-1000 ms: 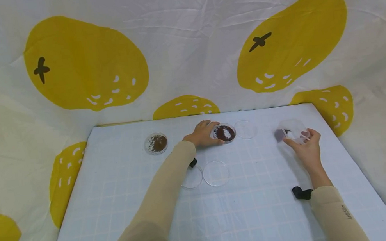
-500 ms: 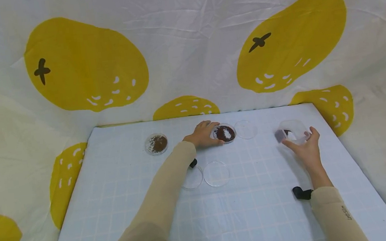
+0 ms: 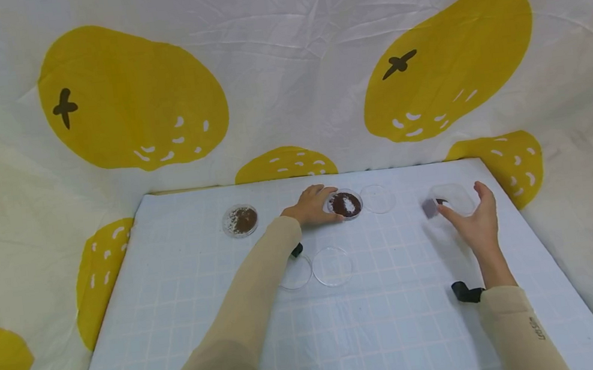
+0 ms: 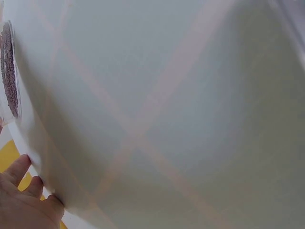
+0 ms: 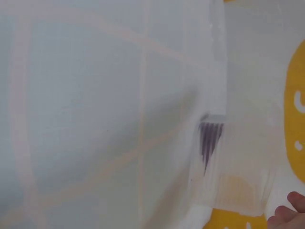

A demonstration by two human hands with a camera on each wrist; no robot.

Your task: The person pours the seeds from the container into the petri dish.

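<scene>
My left hand (image 3: pixel 314 206) holds a petri dish (image 3: pixel 345 204) of dark brown granules by its left side, with thumb and index finger round the rim. White material lies on top of the granules. In the left wrist view the dish (image 4: pixel 9 71) shows at the left edge, above several fingertips (image 4: pixel 34 185). A translucent plastic box (image 3: pixel 455 195) stands at the far right, with something dark at its left corner. My right hand (image 3: pixel 476 223) is beside it, thumb and fingers spread wide. The right wrist view shows fingertips (image 5: pixel 284 217) apart from the box (image 5: pixel 238 176).
Another petri dish (image 3: pixel 240 221) with brown and white contents sits at the far left. A clear dish or lid (image 3: pixel 378 199) lies right of the held dish. Two more clear round pieces lie nearer, one (image 3: pixel 333 267) beside another (image 3: pixel 296 272). A printed cloth hangs behind the table.
My right hand has let go of the translucent box, its fingers lifting away to the right. The left hand and its dish have stayed in place.
</scene>
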